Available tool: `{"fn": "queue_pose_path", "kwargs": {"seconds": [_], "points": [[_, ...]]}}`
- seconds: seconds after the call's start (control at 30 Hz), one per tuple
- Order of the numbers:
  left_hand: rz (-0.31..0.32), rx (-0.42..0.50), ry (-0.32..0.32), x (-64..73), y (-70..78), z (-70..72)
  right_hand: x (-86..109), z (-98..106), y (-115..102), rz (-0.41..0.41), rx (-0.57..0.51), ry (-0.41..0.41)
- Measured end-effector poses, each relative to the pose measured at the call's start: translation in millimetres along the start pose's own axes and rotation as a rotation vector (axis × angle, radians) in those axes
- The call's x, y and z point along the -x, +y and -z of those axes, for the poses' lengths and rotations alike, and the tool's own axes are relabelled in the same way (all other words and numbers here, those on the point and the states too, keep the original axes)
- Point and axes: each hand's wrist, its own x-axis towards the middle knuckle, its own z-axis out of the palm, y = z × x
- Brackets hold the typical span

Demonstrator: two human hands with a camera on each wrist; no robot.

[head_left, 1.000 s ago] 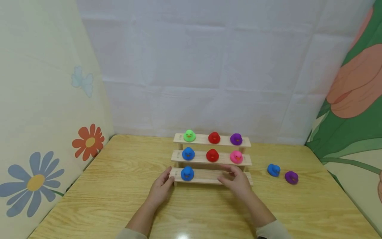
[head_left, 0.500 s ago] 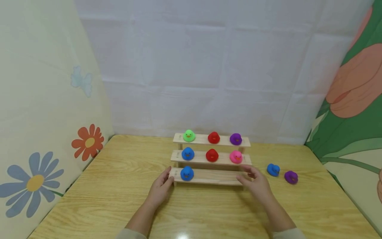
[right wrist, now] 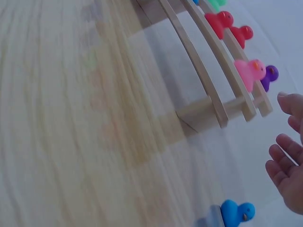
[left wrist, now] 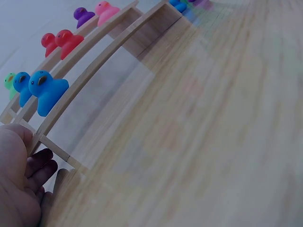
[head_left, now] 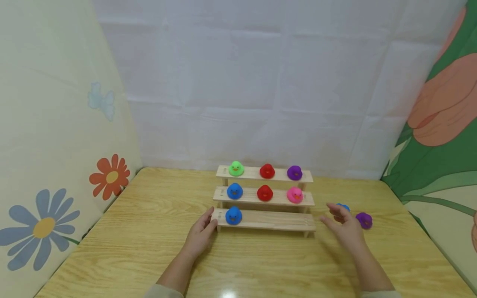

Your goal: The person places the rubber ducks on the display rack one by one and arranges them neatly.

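A three-step wooden stand (head_left: 275, 220) holds rubber ducks on its steps. My left hand (head_left: 199, 235) grips the left end of its lowest step, thumb above and fingers below in the left wrist view. On that step sits one blue duck (head_left: 233, 216), near the hand. My right hand (head_left: 347, 231) is off the stand's right end, fingers apart and holding nothing. Beyond it a loose blue duck (head_left: 343, 206) is partly hidden in the head view; the right wrist view shows this blue duck (right wrist: 231, 213) apart from the fingers. A loose purple duck (head_left: 364, 220) lies just right of the hand.
Blue, red and pink ducks (head_left: 295, 195) stand on the middle step. The top step carries a green duck (head_left: 236, 169), a red duck (head_left: 267, 171) and a purple duck (head_left: 295, 173). A white cloth (head_left: 231, 95) hangs behind the wooden table (head_left: 156, 207).
My right hand has moved right, from over the lowest step to beside the loose ducks, and now partly covers the blue one. The left hand has stayed at the stand's left end.
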Motion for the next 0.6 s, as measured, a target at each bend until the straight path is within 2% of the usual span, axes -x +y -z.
{"fn": "queue_pose_path", "kwargs": {"seconds": [0.33,0.6], "points": [[0.005,-0.01,0.024,-3.5,-2.4,-0.8,-1.9,29.0,18.4,0.011,0.041,0.097],[0.012,-0.006,0.009,-3.0,-2.0,-0.1,-5.2,47.8,36.4,-0.118,0.08,0.031]]}}
